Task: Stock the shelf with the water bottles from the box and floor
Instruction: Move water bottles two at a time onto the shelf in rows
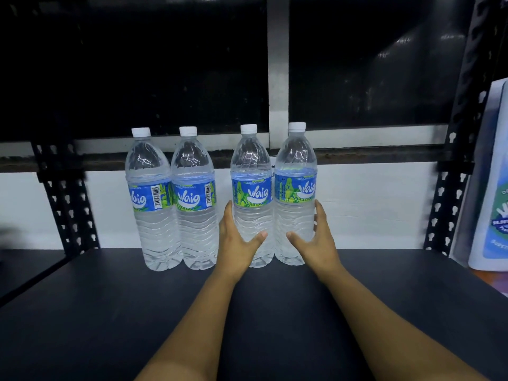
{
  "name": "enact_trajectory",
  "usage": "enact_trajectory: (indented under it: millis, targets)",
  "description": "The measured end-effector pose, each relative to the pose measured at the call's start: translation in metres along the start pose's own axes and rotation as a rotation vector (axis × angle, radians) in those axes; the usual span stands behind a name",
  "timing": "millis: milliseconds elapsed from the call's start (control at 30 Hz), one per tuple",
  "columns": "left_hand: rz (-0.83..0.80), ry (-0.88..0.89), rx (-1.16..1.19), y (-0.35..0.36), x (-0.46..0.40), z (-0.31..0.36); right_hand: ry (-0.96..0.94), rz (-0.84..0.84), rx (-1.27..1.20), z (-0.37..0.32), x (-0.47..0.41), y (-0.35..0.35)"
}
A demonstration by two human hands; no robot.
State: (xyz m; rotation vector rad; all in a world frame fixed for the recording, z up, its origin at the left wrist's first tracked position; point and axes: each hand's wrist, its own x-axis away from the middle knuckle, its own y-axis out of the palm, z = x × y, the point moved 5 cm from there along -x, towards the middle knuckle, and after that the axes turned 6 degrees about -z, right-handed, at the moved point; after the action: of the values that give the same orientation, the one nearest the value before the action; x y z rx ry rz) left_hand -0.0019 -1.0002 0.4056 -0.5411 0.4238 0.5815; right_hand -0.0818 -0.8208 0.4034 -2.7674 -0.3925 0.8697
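Left hand (235,237) grips third Waig bottle (251,193), right hand (316,237) grips fourth bottle (295,192); both upright on shelf (110,312), straight ahead.

Head view, close, facing forward-down onto shelf (275,312) toward back wall (371,204)

Fingers of each hand behind the bottles — white bag (492,188) cut off at right edge.
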Motion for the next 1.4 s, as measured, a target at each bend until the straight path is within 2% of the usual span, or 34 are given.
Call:
enact_trajectory:
  millis: [133,367,533,700,833,1100,1400]
  targets:
    - [0.040,0.002,-0.080,0.0002,0.0007,0.0032,-0.002,-0.009,0.009,0.0008,0.0016,0.0011]
    - [-0.069,0.013,-0.009,-0.0007,-0.0004,-0.0025,-0.029,0.062,0.096,-0.0022,0.0031,-0.0003]
    - [-0.036,0.010,-0.011,0.0016,0.0019,0.0000,-0.035,0.036,0.068,-0.0029,0.0041,0.0013]
    - [0.020,0.019,-0.131,0.0019,0.0013,0.0032,-0.025,0.026,0.071,-0.0017,0.0040,0.0021]
    - [-0.014,0.025,-0.115,0.0034,0.0005,0.0030,-0.054,0.064,0.115,-0.0025,0.0036,-0.0008]
    - [0.028,0.016,-0.119,0.0004,0.0034,0.0056,-0.065,0.034,0.064,-0.0036,0.0053,0.0019]
    - [-0.024,0.037,-0.088,-0.0014,0.0021,0.0038,-0.086,0.048,0.091,0.0003,0.0029,-0.0001]
